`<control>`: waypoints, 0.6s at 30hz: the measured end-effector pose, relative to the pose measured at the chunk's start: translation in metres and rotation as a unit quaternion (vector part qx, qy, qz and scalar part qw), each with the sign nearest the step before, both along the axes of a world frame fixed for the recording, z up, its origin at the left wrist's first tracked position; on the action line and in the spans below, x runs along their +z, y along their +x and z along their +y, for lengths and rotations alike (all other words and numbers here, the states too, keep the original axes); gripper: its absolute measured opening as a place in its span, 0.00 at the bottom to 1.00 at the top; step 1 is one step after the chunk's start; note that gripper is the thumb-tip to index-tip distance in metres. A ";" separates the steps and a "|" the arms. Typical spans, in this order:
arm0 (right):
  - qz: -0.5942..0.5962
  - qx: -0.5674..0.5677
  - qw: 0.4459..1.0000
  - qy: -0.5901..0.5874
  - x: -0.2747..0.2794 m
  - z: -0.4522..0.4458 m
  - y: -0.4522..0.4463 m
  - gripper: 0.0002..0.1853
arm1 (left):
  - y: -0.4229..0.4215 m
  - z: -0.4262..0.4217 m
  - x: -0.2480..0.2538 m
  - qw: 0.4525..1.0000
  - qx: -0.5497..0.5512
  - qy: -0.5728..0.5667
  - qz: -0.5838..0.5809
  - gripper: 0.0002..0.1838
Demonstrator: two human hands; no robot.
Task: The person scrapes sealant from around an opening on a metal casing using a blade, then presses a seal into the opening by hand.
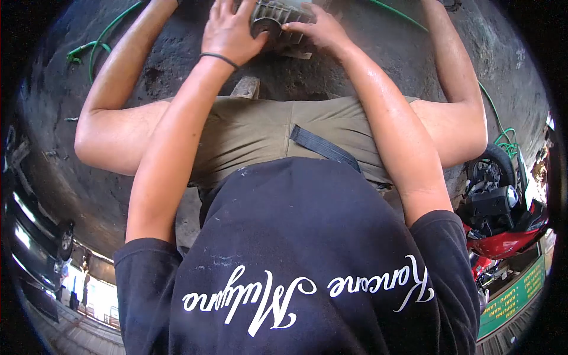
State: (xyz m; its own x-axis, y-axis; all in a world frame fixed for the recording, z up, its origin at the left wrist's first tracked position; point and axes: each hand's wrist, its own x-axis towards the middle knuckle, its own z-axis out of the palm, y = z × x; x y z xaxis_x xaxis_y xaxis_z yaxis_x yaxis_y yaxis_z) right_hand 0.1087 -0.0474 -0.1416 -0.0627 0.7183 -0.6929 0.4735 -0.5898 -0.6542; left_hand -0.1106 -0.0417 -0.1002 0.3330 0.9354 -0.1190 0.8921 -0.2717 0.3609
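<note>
At the top edge of the head view lies a grey, ribbed metal casing, partly cut off by the frame. A dark round disc with a hole in its middle sits on the near side of it. My left hand, with a dark band at the wrist, grips the casing's left side, thumb against the disc. From the other side my right hand holds the casing, its thumb pointing at the disc's right edge. The right fingers are partly blurred, and some fingertips are out of frame.
Dark, stained floor surrounds my bent legs. A small block lies before my shorts. Green hose runs at left and more hose at right. A red motorcycle stands at right, a dark vehicle at left.
</note>
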 end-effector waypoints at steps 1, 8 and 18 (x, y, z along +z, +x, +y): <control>0.007 -0.001 1.000 0.000 -0.001 0.000 0.001 0.57 | -0.006 -0.003 -0.012 0.984 -0.004 -0.017 -0.179 0.47; -0.100 0.012 0.991 0.093 -0.027 -0.010 0.002 0.56 | 0.036 0.010 0.039 0.989 0.043 -0.122 0.066 0.44; -0.090 0.007 0.992 0.084 -0.026 -0.003 0.001 0.54 | 0.005 -0.008 -0.006 0.937 0.027 -0.054 -0.345 0.43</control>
State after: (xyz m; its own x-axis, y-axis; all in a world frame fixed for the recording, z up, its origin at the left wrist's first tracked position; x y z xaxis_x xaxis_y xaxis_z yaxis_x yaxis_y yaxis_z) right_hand 0.1096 -0.0507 -0.1675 0.0406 0.8244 -0.5645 0.5979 -0.4727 -0.6473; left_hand -0.1059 -0.0501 -0.1063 0.3185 0.9478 0.0130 0.4486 -0.1628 0.8787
